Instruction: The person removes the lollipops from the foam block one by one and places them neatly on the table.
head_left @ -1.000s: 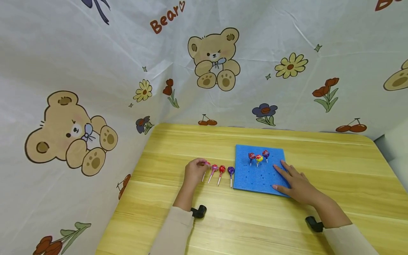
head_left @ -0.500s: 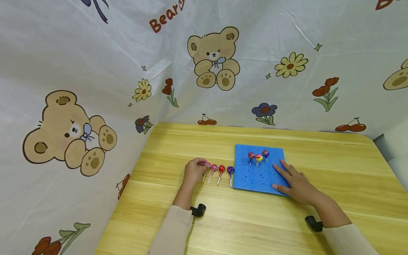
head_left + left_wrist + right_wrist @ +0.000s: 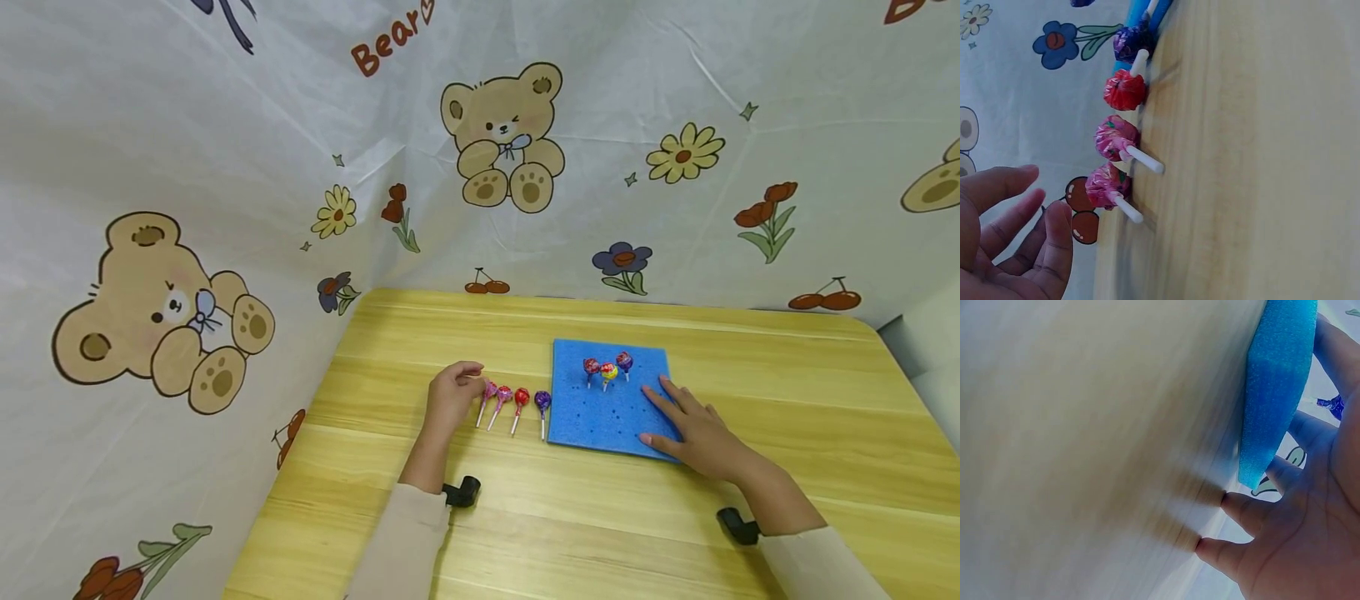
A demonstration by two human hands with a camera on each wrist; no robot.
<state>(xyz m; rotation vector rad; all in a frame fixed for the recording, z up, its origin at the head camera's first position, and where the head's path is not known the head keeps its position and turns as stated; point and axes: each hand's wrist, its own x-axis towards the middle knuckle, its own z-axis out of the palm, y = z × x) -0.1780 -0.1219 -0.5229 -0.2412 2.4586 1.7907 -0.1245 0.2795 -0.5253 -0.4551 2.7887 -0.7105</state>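
On the wooden table a row of lollipops lies left of a blue foam board point(image 3: 573, 427): two pink ones, a red lollipop point(image 3: 522, 397) and a purple lollipop point(image 3: 542, 400). Beside the leftmost pink lollipop point(image 3: 1107, 186) is my left hand point(image 3: 448, 402), its fingers parted and loosely bent with nothing between them. Three more lollipops stand upright in the board: a dark red-topped one point(image 3: 592, 366), a yellow one point(image 3: 609, 372) and a purple one point(image 3: 625, 361). My right hand point(image 3: 703, 440) rests with spread fingers on the board's right edge; two fingertips touch the table in the right wrist view.
Small holes dot the board's surface. A white cloth printed with bears and flowers point(image 3: 502, 133) hangs behind and left of the wooden table point(image 3: 570, 525). Each wrist wears a black camera mount.
My left hand's fingers have come away from the leftmost pink lollipop and spread, and the hand has shifted slightly left. The right hand and the board stay put.
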